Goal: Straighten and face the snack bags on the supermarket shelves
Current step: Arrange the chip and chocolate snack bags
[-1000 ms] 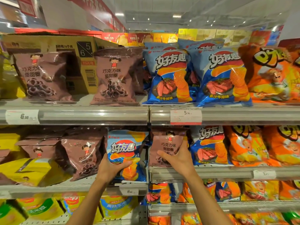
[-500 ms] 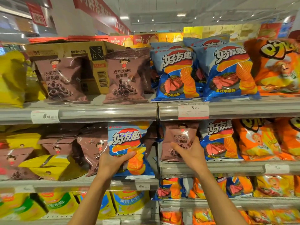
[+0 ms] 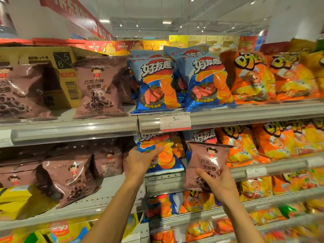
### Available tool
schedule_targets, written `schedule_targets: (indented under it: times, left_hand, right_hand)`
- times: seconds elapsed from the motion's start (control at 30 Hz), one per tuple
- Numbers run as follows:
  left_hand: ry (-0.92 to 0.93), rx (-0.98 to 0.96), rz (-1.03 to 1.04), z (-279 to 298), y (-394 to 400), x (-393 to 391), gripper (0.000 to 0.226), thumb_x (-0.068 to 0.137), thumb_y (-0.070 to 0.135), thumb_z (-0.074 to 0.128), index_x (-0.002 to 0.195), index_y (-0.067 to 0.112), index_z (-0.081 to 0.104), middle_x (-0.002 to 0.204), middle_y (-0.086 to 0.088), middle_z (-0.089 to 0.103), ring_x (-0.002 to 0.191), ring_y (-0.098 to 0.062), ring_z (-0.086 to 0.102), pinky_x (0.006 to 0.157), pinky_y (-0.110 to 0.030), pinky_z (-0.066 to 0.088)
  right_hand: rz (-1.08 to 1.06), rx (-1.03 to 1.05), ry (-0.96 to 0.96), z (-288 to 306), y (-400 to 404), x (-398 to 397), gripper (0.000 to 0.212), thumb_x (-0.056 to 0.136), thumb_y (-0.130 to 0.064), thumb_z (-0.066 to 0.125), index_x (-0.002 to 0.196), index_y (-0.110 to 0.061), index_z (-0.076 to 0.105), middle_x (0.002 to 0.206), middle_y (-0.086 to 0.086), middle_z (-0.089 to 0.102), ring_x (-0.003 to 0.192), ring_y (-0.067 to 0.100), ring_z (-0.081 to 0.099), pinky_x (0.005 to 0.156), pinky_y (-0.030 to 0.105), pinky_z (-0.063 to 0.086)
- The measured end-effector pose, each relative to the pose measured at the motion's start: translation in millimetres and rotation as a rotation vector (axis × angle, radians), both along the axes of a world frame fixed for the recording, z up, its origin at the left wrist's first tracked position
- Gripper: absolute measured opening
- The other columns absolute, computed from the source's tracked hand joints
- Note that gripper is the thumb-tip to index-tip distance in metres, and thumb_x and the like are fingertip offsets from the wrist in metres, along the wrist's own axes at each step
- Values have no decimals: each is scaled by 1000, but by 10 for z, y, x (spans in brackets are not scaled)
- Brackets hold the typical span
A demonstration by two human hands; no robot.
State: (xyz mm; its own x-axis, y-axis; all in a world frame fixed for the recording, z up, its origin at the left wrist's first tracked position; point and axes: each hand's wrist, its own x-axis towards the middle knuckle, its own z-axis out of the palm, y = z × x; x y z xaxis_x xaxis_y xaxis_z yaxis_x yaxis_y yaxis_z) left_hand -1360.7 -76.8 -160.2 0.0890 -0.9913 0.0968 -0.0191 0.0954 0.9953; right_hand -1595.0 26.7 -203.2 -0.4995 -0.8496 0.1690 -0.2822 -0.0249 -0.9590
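Fingers (image 3: 203,174) of the right hand (image 3: 216,183) now curl round a glossy brown crinkled chocolate-ring snack bag (image 3: 207,163), lifted clear of the middle shelf's front edge (image 3: 280,169), while the left hand (image 3: 140,161) grips a blue foil chip bag (image 3: 164,155) shifted rightward, suggesting a swap.

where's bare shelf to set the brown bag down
Bare shelf shows on the middle left shelf, between the leaning brown bag and the blue chip bag in the left hand. Right of the held brown bag, orange bags crowd the shelf.
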Motion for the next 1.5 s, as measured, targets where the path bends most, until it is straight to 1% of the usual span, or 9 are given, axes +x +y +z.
schedule_targets:
  times: [0.33, 0.5, 0.67, 0.8, 0.9, 1.0, 1.13, 1.33, 1.5]
  left_hand:
    - [-14, -13, -35, -370, -3, -381, 48, 64, 25, 94, 95, 1, 67, 68, -6, 73, 50, -16, 63, 48, -25, 53]
    - [-141, -40, -32, -370, 57, -368, 56, 60, 43, 93, 103, 19, 66, 74, 16, 74, 62, 2, 70, 53, -9, 50]
    - [-284, -28, -39, -394, 146, -200, 96, 42, 79, 80, 120, 27, 61, 103, 14, 72, 95, -9, 69, 89, -39, 58]
    - [-419, -112, -45, -484, 287, 65, 69, 52, 71, 83, 107, 37, 58, 103, 15, 69, 95, -6, 66, 85, -34, 56]
    - [-564, -210, 16, -611, 402, 400, 69, 63, 61, 85, 116, 24, 59, 108, 8, 64, 99, -10, 59, 86, -33, 53]
    - [-735, -363, 105, -748, 536, 897, 57, 74, 56, 80, 111, 17, 63, 100, 2, 63, 94, -18, 57, 82, -35, 49]
    - [-1100, -431, 252, -968, 694, 1717, 25, 84, 38, 76, 93, 16, 68, 92, -5, 62, 87, -32, 60, 72, -42, 51]
    - [-1332, -479, 230, -1131, 801, 2414, 17, 76, 22, 82, 76, 14, 68, 76, -9, 60, 77, -36, 63, 63, -43, 55]
    - [-1269, -423, 145, -1103, 834, 2495, 24, 64, 19, 90, 79, 20, 71, 76, -1, 59, 70, -26, 62, 56, -35, 51]
  right_hand:
    - [35, 46, 9, 12, 160, -180, 71, 73, -36, 89, 130, -15, 53, 120, 4, 69, 111, 26, 66, 99, 49, 53]
    - [40, 41, 18, 22, 227, -121, 50, 72, -35, 90, 99, -36, 48, 100, -20, 63, 82, -9, 61, 62, 10, 47]
    - [56, 6, 31, 70, 290, -13, 52, 72, -38, 89, 104, -35, 49, 98, -22, 63, 81, -11, 60, 59, 9, 45]
    - [69, -54, 12, 91, 323, 209, 56, 72, -35, 89, 117, -29, 55, 101, -18, 71, 86, -6, 68, 63, 10, 48]
    - [86, -90, 5, 145, 334, 478, 58, 72, -33, 89, 120, -25, 58, 103, -16, 73, 86, -10, 68, 66, 10, 53]
    - [128, -103, -37, 192, 316, 856, 64, 71, -36, 88, 125, -23, 58, 110, -8, 75, 98, 8, 72, 86, 36, 59]
    - [179, -117, -11, 207, 200, 1537, 68, 66, -48, 85, 124, -28, 56, 110, -11, 73, 97, 3, 70, 82, 25, 57]
    - [162, -148, 155, -120, -303, 2557, 51, 69, -22, 93, 95, -33, 51, 80, -23, 67, 75, -20, 62, 63, 0, 43]
    - [250, -9, 109, -430, -699, 2800, 59, 76, -20, 89, 124, -13, 56, 105, -1, 75, 99, 11, 71, 91, 30, 56]
